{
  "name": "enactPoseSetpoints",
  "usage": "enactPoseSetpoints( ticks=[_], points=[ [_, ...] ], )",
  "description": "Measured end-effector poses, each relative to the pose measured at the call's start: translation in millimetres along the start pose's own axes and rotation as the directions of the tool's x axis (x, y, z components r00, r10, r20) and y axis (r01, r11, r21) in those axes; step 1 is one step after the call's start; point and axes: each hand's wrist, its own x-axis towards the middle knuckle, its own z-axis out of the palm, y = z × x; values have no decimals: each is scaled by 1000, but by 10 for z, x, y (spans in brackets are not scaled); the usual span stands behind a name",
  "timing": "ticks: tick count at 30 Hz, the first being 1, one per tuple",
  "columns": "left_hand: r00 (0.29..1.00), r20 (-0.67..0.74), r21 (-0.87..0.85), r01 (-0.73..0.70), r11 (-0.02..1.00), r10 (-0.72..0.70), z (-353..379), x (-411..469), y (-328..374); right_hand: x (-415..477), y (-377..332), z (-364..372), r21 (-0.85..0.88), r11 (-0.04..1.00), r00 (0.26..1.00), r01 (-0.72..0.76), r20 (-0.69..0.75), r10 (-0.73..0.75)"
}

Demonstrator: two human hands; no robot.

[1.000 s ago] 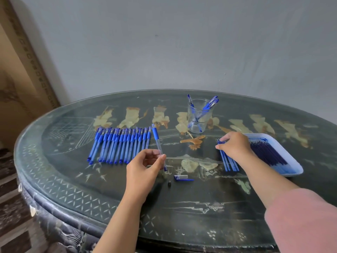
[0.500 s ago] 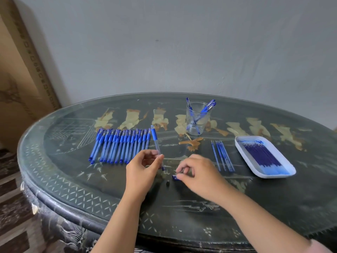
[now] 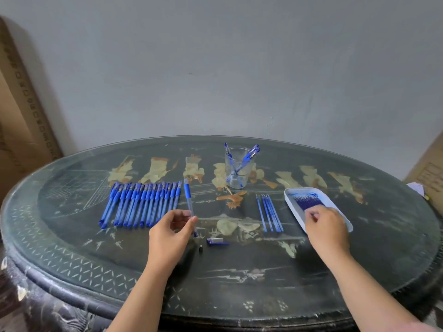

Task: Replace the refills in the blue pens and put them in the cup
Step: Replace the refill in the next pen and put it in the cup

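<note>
Grey wall at the back, with a cardboard box (image 3: pixel 19 116) leaning at far left; below it the dark oval tabletop (image 3: pixel 239 271), inlaid with pale figures, fills most of my feed. On its left side I see a row of pens (image 3: pixel 141 204) lying side by side, capped ends toward the wall; just right of them the left hand (image 3: pixel 170 233) pinches a clear barrel (image 3: pixel 188 195) with a blue grip between thumb and fingertips, the grip end pointing away. Near that hand, on the tabletop, lie a small black tip (image 3: pixel 201 249) and a blue cap (image 3: pixel 217 242), close together but apart. Further back stands the clear cup (image 3: pixel 237 176), upright, with a few finished pens (image 3: pixel 249 155) leaning in it. Right of centre four loose refills (image 3: pixel 269 213) lie parallel; beside them sits the white tray (image 3: pixel 291 204) holding the refills (image 3: pixel 308 200). The right hand (image 3: pixel 327 228) is over the tray's near end, fingers curled down onto the refills; I cannot tell whether it has one pinched.
</note>
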Motion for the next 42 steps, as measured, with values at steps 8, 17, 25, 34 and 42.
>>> enactPoseSetpoints(
  ticks=[8,17,25,34,42],
  points=[
    [1000,5,27,-13,1000,13,20,-2,7,286,266,-22,-305,950,969,-70,207,138],
    [1000,-3,15,-5,1000,5,33,10,-20,274,150,-47,-355,934,972,-33,208,113],
    [998,-19,-37,-55,998,54,21,-21,24,127,-261,-186,391,889,969,-239,154,193],
    [989,-28,86,-141,986,144,-133,-193,-37,-389,-1411,-222,833,358,859,-422,493,-137],
    [974,2,124,-227,966,228,-118,-192,-108,-524,-2069,-161,851,352,829,-390,491,-269]
  ],
)
